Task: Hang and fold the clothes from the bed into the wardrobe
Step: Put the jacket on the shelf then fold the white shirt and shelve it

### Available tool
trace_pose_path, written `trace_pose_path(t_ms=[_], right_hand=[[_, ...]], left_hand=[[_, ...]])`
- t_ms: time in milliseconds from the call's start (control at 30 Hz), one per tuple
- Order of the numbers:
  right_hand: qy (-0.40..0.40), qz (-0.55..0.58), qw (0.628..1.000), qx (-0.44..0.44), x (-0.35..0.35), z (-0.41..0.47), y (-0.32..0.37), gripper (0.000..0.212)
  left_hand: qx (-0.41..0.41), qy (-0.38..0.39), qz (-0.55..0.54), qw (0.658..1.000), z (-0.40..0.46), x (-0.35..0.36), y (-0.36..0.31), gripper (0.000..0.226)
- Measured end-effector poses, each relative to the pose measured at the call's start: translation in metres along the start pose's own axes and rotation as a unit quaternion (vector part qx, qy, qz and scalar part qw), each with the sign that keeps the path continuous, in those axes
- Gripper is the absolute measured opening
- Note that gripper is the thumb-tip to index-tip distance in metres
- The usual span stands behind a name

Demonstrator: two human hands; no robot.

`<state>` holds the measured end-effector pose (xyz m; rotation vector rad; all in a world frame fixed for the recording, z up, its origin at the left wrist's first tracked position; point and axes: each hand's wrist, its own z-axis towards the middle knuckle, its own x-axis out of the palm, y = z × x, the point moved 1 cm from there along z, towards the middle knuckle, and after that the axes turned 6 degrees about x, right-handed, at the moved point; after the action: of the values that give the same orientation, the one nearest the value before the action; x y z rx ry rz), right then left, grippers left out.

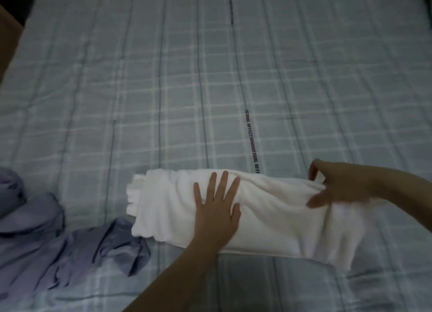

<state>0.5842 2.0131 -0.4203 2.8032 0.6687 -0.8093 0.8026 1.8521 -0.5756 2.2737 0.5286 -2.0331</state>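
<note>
A white, soft garment (275,220) lies folded into a long band across the near part of the bed. My left hand (216,209) rests flat on its middle with the fingers spread. At the band's right end my right hand (339,185) pinches the white cloth between thumb and fingers; this hand is blurred. A crumpled lavender-blue garment (58,248) lies at the near left of the bed, its edge touching the white one's left end.
The bed is covered by a pale blue-green checked sheet (187,89) with a printed text stripe (251,139). A brown surface (9,38) shows past the bed's left edge at the top left.
</note>
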Motion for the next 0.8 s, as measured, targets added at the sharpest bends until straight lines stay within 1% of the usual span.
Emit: trace_pose_path(t_ms=[100, 133, 167, 200, 233, 267, 300, 333, 367, 400, 433, 467, 500, 533, 567, 600, 633, 667, 700, 733, 767, 800], right_hand=[[0.062, 0.039, 0.996, -0.042, -0.020, -0.034, 0.037, 0.064], [0.079, 0.069, 0.993, -0.057, -0.025, -0.041, 0.050, 0.065], [0.100, 0.109, 0.986, -0.071, -0.029, -0.046, 0.064, 0.064], [0.120, 0.152, 0.978, -0.080, -0.033, -0.049, 0.078, 0.063], [0.128, 0.194, 0.969, -0.089, -0.035, -0.048, 0.092, 0.060], [0.128, 0.239, 0.958, -0.097, -0.035, -0.045, 0.106, 0.054], [0.127, 0.292, 0.943, -0.102, -0.033, -0.040, 0.122, 0.047], [0.127, 0.352, 0.922, -0.099, -0.027, -0.036, 0.138, 0.038], [0.137, 0.417, 0.894, -0.093, -0.020, -0.033, 0.155, 0.031], [0.157, 0.485, 0.856, -0.090, -0.010, -0.030, 0.172, 0.027], [0.169, 0.541, 0.819, -0.089, 0.002, -0.026, 0.187, 0.026], [0.154, 0.570, 0.801, -0.095, 0.015, -0.021, 0.198, 0.025], [0.088, 0.564, 0.813, -0.115, 0.031, -0.016, 0.205, 0.023], [-0.017, 0.513, 0.846, -0.148, 0.046, -0.011, 0.207, 0.024], [-0.134, 0.418, 0.879, -0.187, 0.060, -0.007, 0.205, 0.029], [-0.226, 0.321, 0.892, -0.223, 0.075, -0.006, 0.201, 0.037], [-0.278, 0.250, 0.892, -0.253, 0.089, -0.003, 0.197, 0.043], [-0.302, 0.206, 0.891, -0.269, 0.105, 0.000, 0.192, 0.046], [-0.318, 0.178, 0.892, -0.269, 0.119, 0.004, 0.188, 0.047], [-0.331, 0.148, 0.894, -0.262, 0.133, 0.008, 0.186, 0.049], [-0.338, 0.110, 0.900, -0.254, 0.145, 0.010, 0.185, 0.054], [-0.336, 0.070, 0.906, -0.247, 0.154, 0.012, 0.186, 0.060]], left_hand=[[0.005, 0.015, -0.011, 1.000, 0.000, -0.005, -0.004, 0.062], [0.013, 0.020, -0.013, 1.000, -0.001, -0.004, -0.003, 0.062], [0.012, 0.045, -0.042, 0.998, -0.001, -0.006, 0.002, 0.062], [0.014, 0.063, -0.100, 0.993, 0.001, -0.012, 0.009, 0.064], [0.013, 0.066, -0.191, 0.979, 0.002, -0.019, 0.017, 0.070], [-0.005, 0.061, -0.315, 0.947, 0.003, -0.032, 0.023, 0.067], [-0.044, 0.060, -0.456, 0.887, 0.001, -0.054, 0.029, 0.055], [-0.104, 0.040, -0.586, 0.803, -0.003, -0.081, 0.032, 0.042], [-0.183, 0.014, -0.679, 0.711, -0.008, -0.096, 0.045, 0.036], [-0.261, -0.015, -0.724, 0.638, -0.014, -0.107, 0.059, 0.036], [-0.313, -0.044, -0.743, 0.590, -0.020, -0.112, 0.076, 0.039], [-0.343, -0.060, -0.762, 0.547, -0.026, -0.119, 0.091, 0.044], [-0.361, -0.062, -0.781, 0.505, -0.030, -0.119, 0.106, 0.052], [-0.373, -0.051, -0.798, 0.471, -0.035, -0.124, 0.116, 0.057], [-0.387, -0.040, -0.794, 0.467, -0.039, -0.121, 0.126, 0.059], [-0.399, -0.027, -0.784, 0.475, -0.042, -0.120, 0.132, 0.061], [-0.413, -0.026, -0.767, 0.490, -0.044, -0.114, 0.137, 0.064], [-0.413, -0.024, -0.750, 0.516, -0.045, -0.114, 0.137, 0.070], [-0.389, -0.031, -0.715, 0.581, -0.045, -0.109, 0.140, 0.079], [-0.357, -0.038, -0.651, 0.669, -0.045, -0.109, 0.138, 0.086], [-0.327, -0.042, -0.564, 0.757, -0.046, -0.105, 0.138, 0.085], [-0.300, -0.051, -0.487, 0.818, -0.047, -0.103, 0.138, 0.080]])
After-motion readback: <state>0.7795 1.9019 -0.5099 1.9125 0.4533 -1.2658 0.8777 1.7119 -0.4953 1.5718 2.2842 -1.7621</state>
